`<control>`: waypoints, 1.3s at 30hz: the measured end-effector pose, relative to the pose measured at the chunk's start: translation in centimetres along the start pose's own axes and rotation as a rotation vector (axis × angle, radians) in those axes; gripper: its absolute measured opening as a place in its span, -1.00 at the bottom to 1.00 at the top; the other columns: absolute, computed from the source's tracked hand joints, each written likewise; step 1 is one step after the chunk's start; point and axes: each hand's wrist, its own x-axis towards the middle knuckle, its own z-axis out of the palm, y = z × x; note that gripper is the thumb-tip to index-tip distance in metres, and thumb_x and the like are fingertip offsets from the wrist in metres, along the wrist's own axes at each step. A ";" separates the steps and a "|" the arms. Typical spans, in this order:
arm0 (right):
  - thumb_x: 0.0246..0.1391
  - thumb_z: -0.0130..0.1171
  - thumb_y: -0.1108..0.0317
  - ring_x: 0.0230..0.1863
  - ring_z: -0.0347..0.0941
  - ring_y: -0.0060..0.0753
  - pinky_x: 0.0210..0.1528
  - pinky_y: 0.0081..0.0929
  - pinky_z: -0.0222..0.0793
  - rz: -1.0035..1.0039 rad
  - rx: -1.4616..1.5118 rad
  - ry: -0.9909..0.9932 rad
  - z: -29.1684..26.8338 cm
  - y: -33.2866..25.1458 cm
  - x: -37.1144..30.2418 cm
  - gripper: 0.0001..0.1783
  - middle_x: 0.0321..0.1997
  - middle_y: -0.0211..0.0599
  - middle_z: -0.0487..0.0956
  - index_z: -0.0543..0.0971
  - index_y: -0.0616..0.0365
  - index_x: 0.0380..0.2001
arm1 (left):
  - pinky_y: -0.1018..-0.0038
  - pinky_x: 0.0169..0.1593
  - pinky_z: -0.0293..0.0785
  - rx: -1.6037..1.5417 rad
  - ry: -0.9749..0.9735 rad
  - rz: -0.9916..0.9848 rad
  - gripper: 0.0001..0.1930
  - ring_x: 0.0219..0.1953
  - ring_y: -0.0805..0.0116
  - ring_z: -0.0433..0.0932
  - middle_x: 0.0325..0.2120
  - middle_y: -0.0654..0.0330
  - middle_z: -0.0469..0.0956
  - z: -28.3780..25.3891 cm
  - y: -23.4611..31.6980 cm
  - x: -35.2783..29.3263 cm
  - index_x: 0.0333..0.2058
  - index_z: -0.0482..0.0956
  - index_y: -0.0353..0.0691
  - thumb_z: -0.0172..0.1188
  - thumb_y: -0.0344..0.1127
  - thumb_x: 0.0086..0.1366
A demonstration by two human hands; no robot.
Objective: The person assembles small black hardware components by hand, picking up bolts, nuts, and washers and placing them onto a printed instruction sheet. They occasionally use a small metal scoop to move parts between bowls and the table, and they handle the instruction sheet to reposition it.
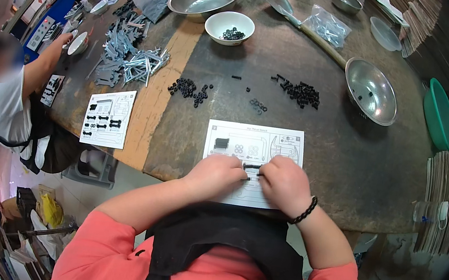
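A white printed sheet [277, 203] with line drawings lies at the table's near edge under both my hands. On it a short black bolt [252, 167] lies between my fingertips. My left hand [216, 174] rests on the sheet's left side, fingers curled and pinched on a small dark piece that looks like another black bolt. My right hand [288, 186], with a braided black bracelet, is closed at the bolt's right end, its fingertips pinched on a small black piece. A black block [221, 143] shows at the sheet's upper left.
Ahead lie piles of black bolts [302, 94], black nuts [186, 88] and grey washers [258, 106]. A white bowl [229, 28], metal bowls [371, 91], a trowel-like scoop [317, 40] and silvery metal parts [128, 53] stand farther off. A co-worker [10, 89] reaches in at left beside another sheet [107, 118].
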 end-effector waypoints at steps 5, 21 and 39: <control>-0.20 0.06 0.43 -0.48 0.37 -0.19 -0.46 -0.27 0.35 0.035 -0.095 0.009 1.1 -1.0 -1.1 -0.91 -0.57 -0.27 0.36 0.38 0.10 -0.67 | 0.29 -0.27 0.41 -0.004 -0.013 -0.021 -0.84 -0.35 0.12 0.49 -0.44 0.19 0.49 0.2 -0.1 0.2 -0.38 0.56 -0.14 0.17 -0.41 -0.02; -0.15 0.12 0.42 -0.40 0.40 -0.18 -0.38 -0.27 0.35 0.091 0.005 -0.003 -0.9 -1.0 -0.5 -0.93 -0.50 -0.27 0.40 0.47 0.09 -0.49 | 0.29 -0.26 0.42 -0.062 -0.015 -0.062 -0.82 -0.35 0.11 0.49 -0.43 0.16 0.47 -1.6 0.6 1.1 -0.34 0.55 -0.16 0.22 -0.38 0.01; -0.06 0.23 0.17 -0.25 0.51 -0.11 -0.21 -0.23 0.45 0.670 -0.351 -0.028 -0.1 12.6 9.4 -0.72 -0.30 -0.12 0.54 0.51 0.13 -0.37 | 0.27 -0.04 0.42 0.254 0.017 -0.295 -0.82 -0.11 0.06 0.48 -0.23 0.07 0.48 1.6 -9.1 21.2 -0.29 0.53 -0.19 0.18 -0.38 0.07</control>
